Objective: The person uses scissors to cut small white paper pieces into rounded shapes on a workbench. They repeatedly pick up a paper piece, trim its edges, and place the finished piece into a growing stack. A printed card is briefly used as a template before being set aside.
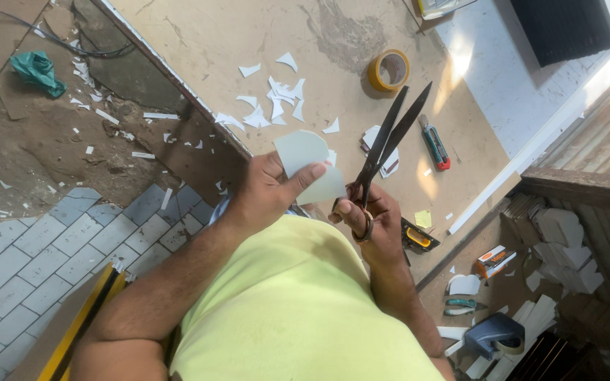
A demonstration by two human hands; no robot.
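Note:
My left hand [266,190] pinches a pale grey-white card piece [303,159] with a rounded top edge, thumb across its face. Just to its right, my right hand [372,219] grips the handles of long dark scissors [390,137]. The blades are slightly apart and point up toward the worktable, beside the card but not touching it. Both hands hover in front of my yellow shirt, above the near edge of the tan worktable [213,35].
On the worktable lie white paper offcuts [277,99], a roll of yellow tape [389,69], a red-and-teal utility knife [435,143] and a yellow-black tape measure [418,237]. Stacks of cut white pieces [559,247] sit at right. Scraps litter the dirt and tiled floor at left.

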